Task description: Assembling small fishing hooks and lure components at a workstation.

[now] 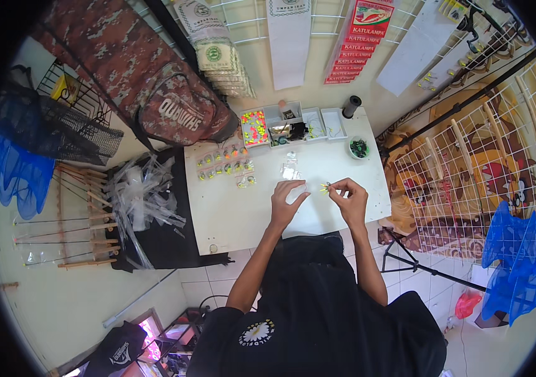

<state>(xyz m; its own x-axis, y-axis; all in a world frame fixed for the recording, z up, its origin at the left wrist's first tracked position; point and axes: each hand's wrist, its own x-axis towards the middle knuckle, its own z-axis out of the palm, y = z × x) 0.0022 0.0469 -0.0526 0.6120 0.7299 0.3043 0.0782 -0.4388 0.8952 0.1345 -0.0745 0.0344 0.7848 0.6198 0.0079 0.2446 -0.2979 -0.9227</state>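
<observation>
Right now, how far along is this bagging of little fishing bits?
Done: a cluster of small filled packets lies at the white table's far left. In hand: the right hand pinches a tiny yellow-green piece, and the left hand holds a clear bag. Left: the tray of bright beads is well stocked.

Compartment tray [293, 122] at table [230, 213] far edge, bowl [359, 148] right.

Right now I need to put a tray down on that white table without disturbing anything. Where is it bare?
The white tabletop is bare along its near-left part, below the rows of small clear packets with yellow and orange bits, left of the left hand. The right edge below the small round green dish is also free. The far edge is crowded by the white compartment boxes.
</observation>
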